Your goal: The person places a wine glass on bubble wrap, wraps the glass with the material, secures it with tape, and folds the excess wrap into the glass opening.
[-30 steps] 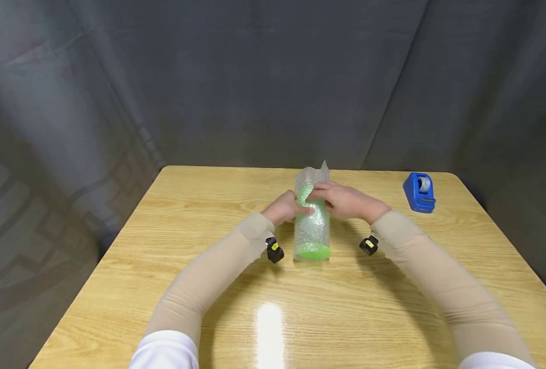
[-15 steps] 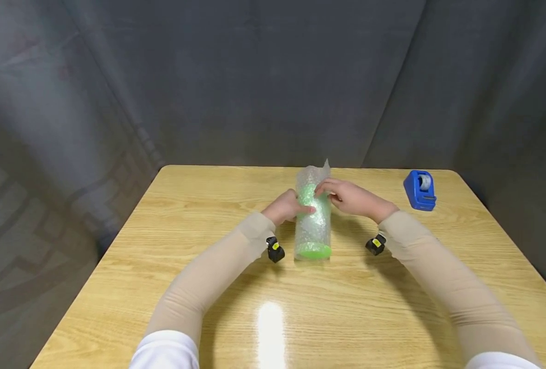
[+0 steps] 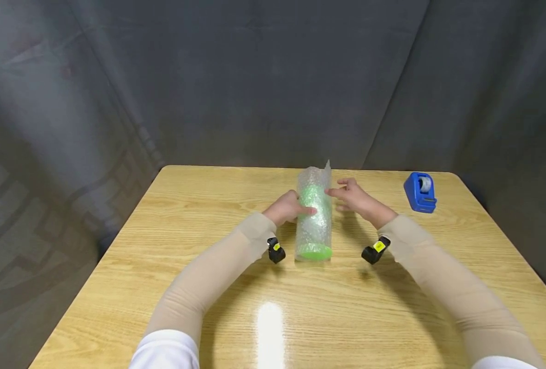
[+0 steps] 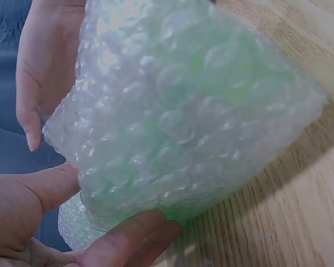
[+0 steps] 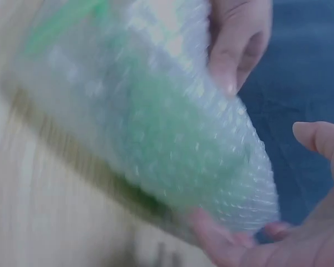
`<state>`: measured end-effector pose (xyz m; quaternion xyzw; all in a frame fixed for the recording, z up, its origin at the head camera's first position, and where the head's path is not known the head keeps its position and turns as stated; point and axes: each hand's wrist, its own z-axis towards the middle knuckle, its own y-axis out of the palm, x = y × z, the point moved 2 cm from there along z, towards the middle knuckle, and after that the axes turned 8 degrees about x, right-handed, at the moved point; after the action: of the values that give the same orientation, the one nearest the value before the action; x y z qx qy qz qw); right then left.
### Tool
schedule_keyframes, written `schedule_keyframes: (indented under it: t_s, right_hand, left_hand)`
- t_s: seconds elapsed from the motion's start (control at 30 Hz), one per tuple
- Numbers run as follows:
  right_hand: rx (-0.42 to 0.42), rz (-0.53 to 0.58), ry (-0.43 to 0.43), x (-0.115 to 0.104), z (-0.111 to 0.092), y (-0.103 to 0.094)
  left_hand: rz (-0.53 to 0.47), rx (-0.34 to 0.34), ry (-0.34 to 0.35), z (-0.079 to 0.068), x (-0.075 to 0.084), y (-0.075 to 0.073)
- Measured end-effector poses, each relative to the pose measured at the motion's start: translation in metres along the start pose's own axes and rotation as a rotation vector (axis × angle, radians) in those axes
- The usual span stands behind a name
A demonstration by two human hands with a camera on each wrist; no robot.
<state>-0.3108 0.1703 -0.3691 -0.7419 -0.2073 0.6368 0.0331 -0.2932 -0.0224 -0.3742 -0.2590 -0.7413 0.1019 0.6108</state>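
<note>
A green cylinder-like object in clear bubble wrap (image 3: 314,228) lies lengthwise on the table in the head view, its bright green end facing me. My left hand (image 3: 285,207) grips it from the left, thumb across the top and fingers along the side. To the right is my right hand (image 3: 358,199), fingers spread, with a fingertip right at the wrap's right side. Close up in the left wrist view, thumb and fingers lie against the bubble wrap (image 4: 172,128). The right wrist view is blurred; there the open right hand (image 5: 317,222) has fingertips by the wrap's lower edge.
A blue tape dispenser (image 3: 420,192) with a roll of clear tape stands at the back right of the wooden table (image 3: 208,200). Dark grey curtains (image 3: 273,87) hang behind and at both sides. The wrap's far end sticks up in a pointed corner.
My right hand has come off the top of the wrapped object and moved right, its fingers spreading. The left hand keeps its grip in nearly the same place.
</note>
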Motion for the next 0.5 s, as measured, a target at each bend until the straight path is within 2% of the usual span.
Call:
schedule_keyframes:
  t_s: [0.07,0.17,0.3,0.5]
  right_hand:
    - [-0.063,0.160,0.169,0.005,0.000,0.003]
    - [-0.151,0.227,0.301,0.011,-0.001,0.007]
    - [-0.175,0.168,0.324,0.016,-0.002,0.013]
    - [-0.179,0.150,0.347,0.021,0.001,0.016]
  left_hand:
    - [-0.007,-0.002,-0.003,0.000,0.000,0.000]
    - [-0.042,-0.017,-0.002,0.000,0.000,0.001]
    - [-0.062,-0.028,0.004,0.000,0.000,0.001]
    - [-0.074,-0.028,-0.007,-0.001,-0.001,0.002]
